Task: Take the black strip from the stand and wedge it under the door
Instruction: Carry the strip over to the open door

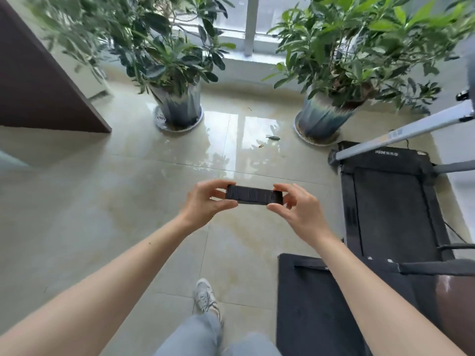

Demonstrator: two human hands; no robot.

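Head-camera view, looking down over a glossy tiled floor (128, 201). The black strip (254, 195), ribbed across its upper face, is held level in the air above the floor, lengthwise between both hands: the left hand (205, 201) pinches its left end between thumb and fingers, and the right hand (298, 206) pinches its right end the same way, so that both ends of the strip are covered by fingertips. Beyond the strip, two potted plants stand on saucers against the window wall: the left potted plant (177, 98) and the right potted plant (323, 114), both smeared by motion blur; a fallen leaf (273, 136) lies on the floor between them. To the right of the strip is a treadmill (390, 201), its grey rail (401, 134) crossing above the deck and running out of view at the right edge; the small lettering on the treadmill's front cannot be read. Nearer than the strip and below the right forearm lies a dark mat (308, 304), cut off by the lower edge. To the far left of the strip, a dark brown panel (38, 86) is only partly in view, and what it belongs to cannot be told. Below the strip, a white sneaker (205, 295) and light jeans (200, 335) show on the floor.
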